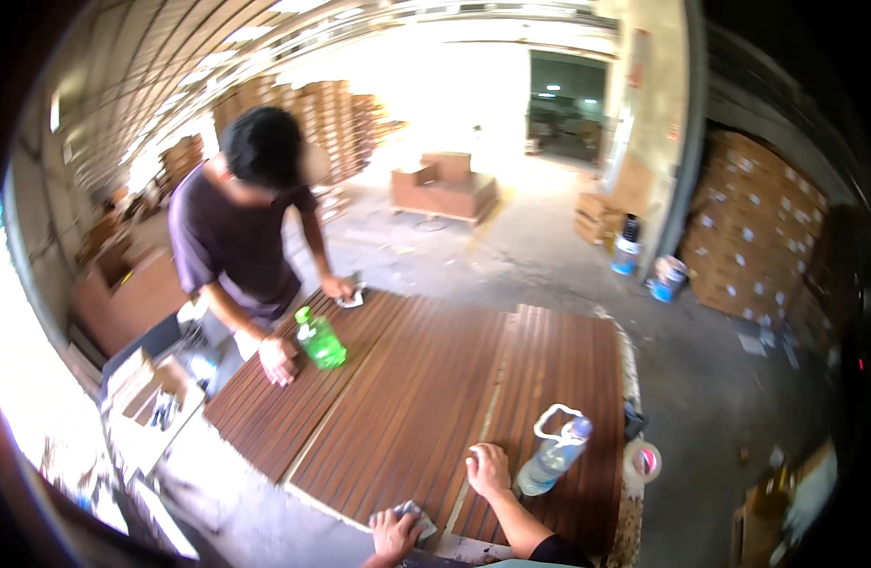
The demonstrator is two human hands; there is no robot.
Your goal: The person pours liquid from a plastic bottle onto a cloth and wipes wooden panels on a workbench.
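Wiping seems in hand, the left hand (395, 537) clamping a cloth (416, 518) in its fingers. The next stroke calls for following the slatted panel (397, 398). Right hand (491, 468): finger spacing cannot be told.

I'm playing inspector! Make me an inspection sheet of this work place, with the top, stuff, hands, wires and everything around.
Surface: brown grooved panels side by side, pale seams between.
Job's things: the panels; one cloth near the front edge, another cloth at the co-worker's hand.
Clutter: green bottle and clear bottle on the panels; tape by the right edge.
Grips: left hand on the front cloth; right hand on the panels, beside the clear bottle.
Cables: nothing seen clearly.
Surroundings: co-worker opposite; stacked boxes, buckets on the floor.
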